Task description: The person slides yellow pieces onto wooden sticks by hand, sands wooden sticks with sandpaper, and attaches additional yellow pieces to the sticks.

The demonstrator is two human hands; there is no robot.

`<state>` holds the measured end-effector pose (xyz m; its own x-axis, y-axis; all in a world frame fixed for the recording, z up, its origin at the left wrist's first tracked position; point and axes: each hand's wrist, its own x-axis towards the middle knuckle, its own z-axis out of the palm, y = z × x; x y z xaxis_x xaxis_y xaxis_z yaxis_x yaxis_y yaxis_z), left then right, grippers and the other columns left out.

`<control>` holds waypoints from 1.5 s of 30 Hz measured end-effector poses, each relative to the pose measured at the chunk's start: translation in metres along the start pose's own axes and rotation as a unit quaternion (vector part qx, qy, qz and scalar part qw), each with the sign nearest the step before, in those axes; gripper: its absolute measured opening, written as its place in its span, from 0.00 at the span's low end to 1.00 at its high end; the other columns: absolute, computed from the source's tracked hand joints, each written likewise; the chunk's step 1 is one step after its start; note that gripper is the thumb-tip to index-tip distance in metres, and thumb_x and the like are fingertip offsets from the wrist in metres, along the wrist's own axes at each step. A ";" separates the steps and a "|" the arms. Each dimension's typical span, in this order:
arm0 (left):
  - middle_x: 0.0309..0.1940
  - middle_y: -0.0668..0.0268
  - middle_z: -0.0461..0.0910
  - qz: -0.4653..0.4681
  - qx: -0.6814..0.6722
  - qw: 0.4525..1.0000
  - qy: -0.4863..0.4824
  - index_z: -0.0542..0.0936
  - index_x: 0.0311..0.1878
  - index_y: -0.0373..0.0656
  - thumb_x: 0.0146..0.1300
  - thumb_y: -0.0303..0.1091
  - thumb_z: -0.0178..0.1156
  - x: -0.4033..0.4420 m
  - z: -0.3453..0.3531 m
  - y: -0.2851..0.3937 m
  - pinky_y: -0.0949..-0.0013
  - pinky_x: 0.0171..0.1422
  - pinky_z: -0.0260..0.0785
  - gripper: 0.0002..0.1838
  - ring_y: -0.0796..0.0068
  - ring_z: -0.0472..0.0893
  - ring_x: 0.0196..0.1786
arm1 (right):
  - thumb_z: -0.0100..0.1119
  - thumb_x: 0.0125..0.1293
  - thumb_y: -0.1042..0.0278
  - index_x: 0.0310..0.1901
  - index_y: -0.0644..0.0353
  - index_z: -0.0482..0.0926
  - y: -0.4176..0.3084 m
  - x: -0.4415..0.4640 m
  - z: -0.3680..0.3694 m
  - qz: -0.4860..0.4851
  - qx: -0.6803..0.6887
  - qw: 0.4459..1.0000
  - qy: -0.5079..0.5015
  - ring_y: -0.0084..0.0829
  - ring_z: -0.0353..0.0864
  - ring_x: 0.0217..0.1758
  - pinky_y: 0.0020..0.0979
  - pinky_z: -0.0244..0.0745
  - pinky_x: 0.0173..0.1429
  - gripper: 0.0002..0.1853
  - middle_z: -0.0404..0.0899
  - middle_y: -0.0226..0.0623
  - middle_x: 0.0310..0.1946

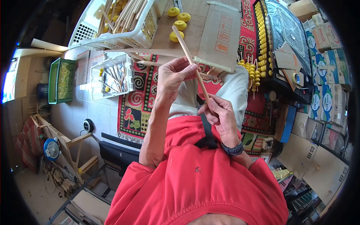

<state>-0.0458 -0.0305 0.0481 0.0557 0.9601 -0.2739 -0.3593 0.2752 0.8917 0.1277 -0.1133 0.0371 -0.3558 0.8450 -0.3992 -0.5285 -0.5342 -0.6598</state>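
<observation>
The slim, round, pale wooden stick (pixel 185 47) is in the air above the lap, slanting from eleven o'clock to five, with both hands on it. The left hand (pixel 173 77) pinches it near the middle between thumb and fingertips; the right hand (pixel 222 112) grasps its five o'clock end between thumb and bent fingers. Being round and apparently smooth, it could roll or slip if either pinch eased. Rounded yellow discs (pixel 180 25) sit towards eleven o'clock on the flat brown tabletop (pixel 197 26); a careless swing of the upper end could scatter them, or knock the white perforated plastic basket (pixel 146 32) at ten o'clock, tumbling its jutting pale rods (pixel 129 17)
</observation>
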 end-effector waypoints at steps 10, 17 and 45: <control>0.46 0.54 0.81 -0.065 -0.038 0.993 -0.091 0.71 0.59 0.28 0.60 0.23 0.63 -0.016 0.005 -0.015 0.67 0.55 0.78 0.23 0.67 0.83 0.48 | 0.51 0.71 0.69 0.53 0.66 0.75 0.002 0.008 0.006 -0.034 -0.018 0.998 0.056 0.12 0.58 0.15 0.15 0.51 0.18 0.14 0.83 0.41 0.30; 0.46 0.54 0.81 -0.043 -0.003 0.994 -0.097 0.71 0.58 0.28 0.59 0.21 0.63 -0.014 0.010 -0.016 0.67 0.54 0.78 0.23 0.65 0.83 0.48 | 0.54 0.69 0.70 0.51 0.66 0.77 0.005 0.014 0.012 -0.060 -0.037 0.992 0.109 0.11 0.59 0.17 0.15 0.51 0.20 0.12 0.84 0.38 0.31; 0.45 0.52 0.81 0.101 0.180 0.968 0.143 0.73 0.52 0.32 0.65 0.39 0.61 0.107 -0.027 0.001 0.67 0.49 0.77 0.21 0.62 0.83 0.45 | 0.56 0.67 0.70 0.58 0.62 0.76 0.000 -0.027 -0.052 -0.231 -0.446 0.830 0.242 0.14 0.71 0.26 0.18 0.66 0.29 0.18 0.84 0.33 0.36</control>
<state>-0.0650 0.0710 0.0100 -0.2601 0.9576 -0.1242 0.0139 0.1323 0.9911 0.1777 -0.1348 0.0147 0.1911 0.9808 -0.0385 0.3346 -0.1020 -0.9368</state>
